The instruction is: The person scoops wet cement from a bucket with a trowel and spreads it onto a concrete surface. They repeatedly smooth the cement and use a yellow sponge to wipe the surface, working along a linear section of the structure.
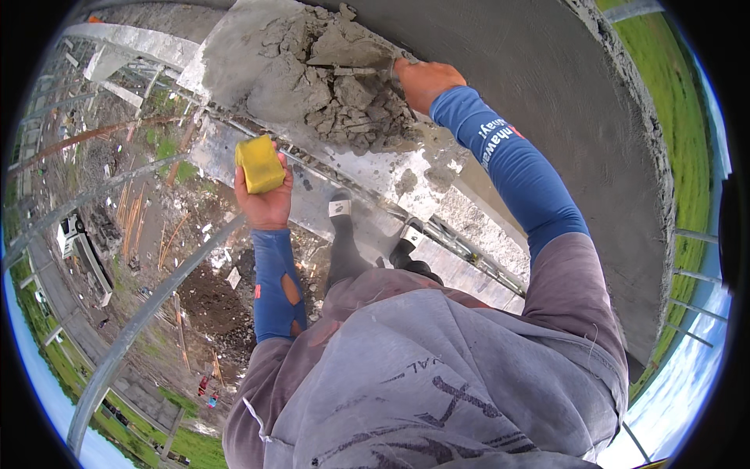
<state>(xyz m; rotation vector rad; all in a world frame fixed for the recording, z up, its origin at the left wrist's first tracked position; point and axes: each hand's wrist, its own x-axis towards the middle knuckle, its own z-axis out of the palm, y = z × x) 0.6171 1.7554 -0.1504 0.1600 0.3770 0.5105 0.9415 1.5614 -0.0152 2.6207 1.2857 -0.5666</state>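
Note:
A damp-looking yellow sponge rests in my left hand, palm up with the fingers curled round its sides. My right hand is closed in a fist around the handle of a trowel. Its mortar-smeared blade reaches left into a heap of wet grey mortar, so its outline is partly hidden. The heap sits on a pale, mortar-stained slab beside a smooth grey plastered wall.
I stand high up on a narrow metal scaffold platform. Slanting metal pipes cross the left side. Far below lie rubble-strewn ground and a parked truck. Mortar splashes mark the ledge near my feet.

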